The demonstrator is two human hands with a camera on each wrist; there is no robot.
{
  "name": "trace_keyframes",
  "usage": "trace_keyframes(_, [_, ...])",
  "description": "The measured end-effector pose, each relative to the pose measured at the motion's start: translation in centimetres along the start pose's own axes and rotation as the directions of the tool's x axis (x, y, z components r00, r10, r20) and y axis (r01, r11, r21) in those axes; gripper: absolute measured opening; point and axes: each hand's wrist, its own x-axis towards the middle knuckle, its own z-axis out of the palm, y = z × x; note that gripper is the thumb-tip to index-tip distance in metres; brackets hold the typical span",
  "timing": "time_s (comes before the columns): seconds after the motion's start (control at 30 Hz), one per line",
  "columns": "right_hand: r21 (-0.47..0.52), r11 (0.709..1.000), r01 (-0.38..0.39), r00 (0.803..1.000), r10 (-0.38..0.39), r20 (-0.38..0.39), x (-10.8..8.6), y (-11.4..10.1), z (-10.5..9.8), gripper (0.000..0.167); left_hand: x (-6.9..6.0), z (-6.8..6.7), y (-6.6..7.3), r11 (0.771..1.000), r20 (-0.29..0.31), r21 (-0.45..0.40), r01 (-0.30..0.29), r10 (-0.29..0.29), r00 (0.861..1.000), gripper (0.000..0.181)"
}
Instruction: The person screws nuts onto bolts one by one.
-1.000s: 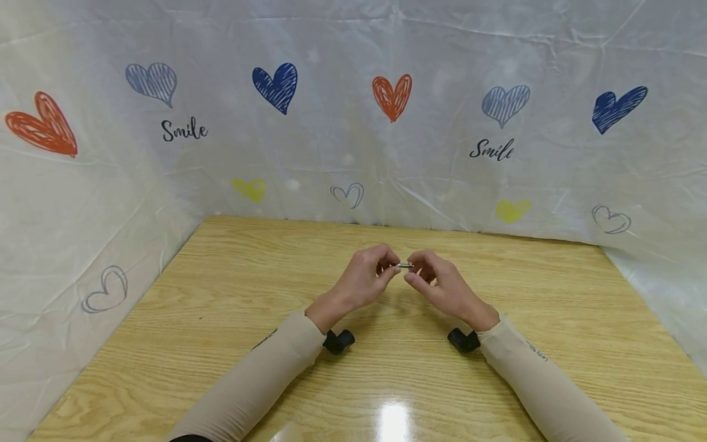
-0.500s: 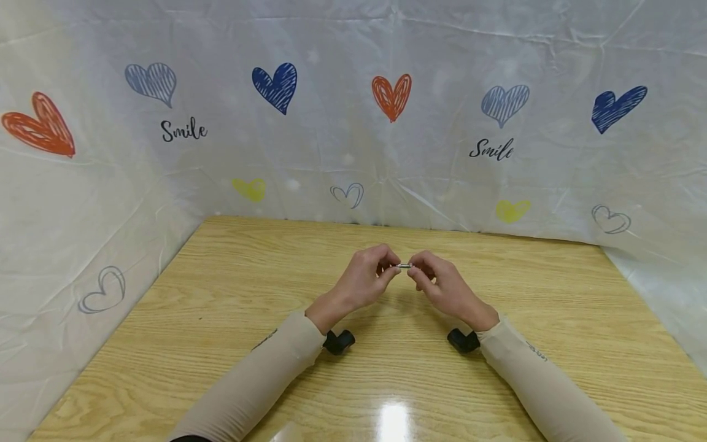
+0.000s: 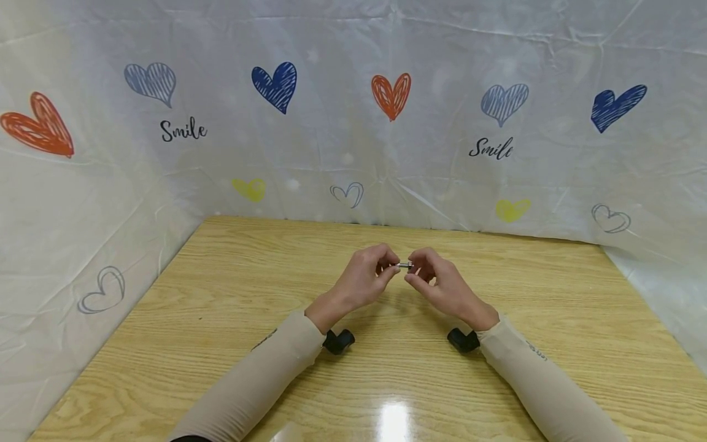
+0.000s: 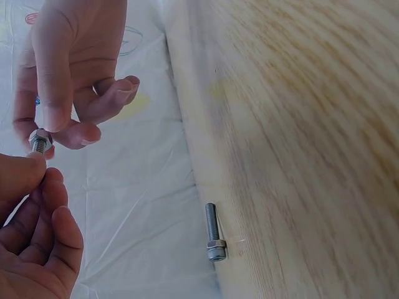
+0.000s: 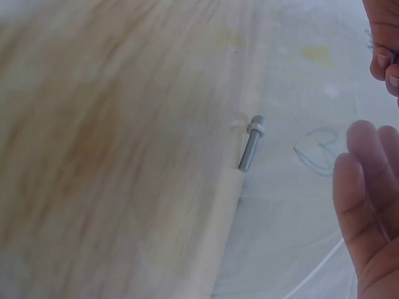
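My left hand (image 3: 361, 276) pinches a small silver bolt (image 3: 404, 266) between thumb and fingertips, above the table. A hex nut (image 4: 40, 138) sits on the end of its threaded shank, pointing toward my right hand (image 3: 442, 283). The right thumb and index finger stand on either side of the nut, the thumb plainly apart from it in the head view. The bolt's head is hidden in the left fingers. On the table lies a second bolt (image 4: 212, 230) with a nut on it close to its head, also visible in the right wrist view; the hands hide it from the head view.
A wood-grain table (image 3: 248, 264) spreads beneath both hands. White cloth (image 3: 309, 141) printed with hearts and "Smile" hangs behind it and along the sides. Black wrist cameras (image 3: 339, 342) jut inward below each wrist.
Half a second ago the right thumb and index finger were together on the nut; now they have spread apart from it. The left hand and bolt stay in nearly the same place.
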Motion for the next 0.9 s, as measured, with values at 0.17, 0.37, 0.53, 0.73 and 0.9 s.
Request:
trace_keyframes(0.17, [0.002,0.999,0.054,0.998,-0.054,-0.021,0.1,0.2,0.1,0.018,0.0,0.0,-0.1,1.000,0.002,0.012,-0.003,0.003,1.000,0.008])
trace_keyframes(0.37, [0.006,0.998,0.062,0.998,-0.062,-0.020,0.1,0.4,0.1,0.011,0.0,0.0,0.0,1.000,0.001,0.012,-0.002,0.002,1.000,0.007])
trace_keyframes(0.53, [-0.008,1.000,0.023,1.000,-0.023,-0.012,0.1,0.2,0.1,0.008,0.0,0.0,0.1,1.000,0.004,0.011,-0.011,0.011,1.000,0.006])
trace_keyframes(0.73, [-0.010,1.000,-0.025,1.000,0.025,0.005,0.1,2.5,0.6,0.013,0.1,0.0,0.1,1.000,0.007,0.007,-0.021,0.021,1.000,0.006])
trace_keyframes(0.9, [-0.001,1.000,-0.003,1.000,0.003,0.014,0.0,2.7,0.5,0.018,0.1,0.0,-0.1,1.000,0.002,0.006,-0.016,0.016,1.000,0.007])
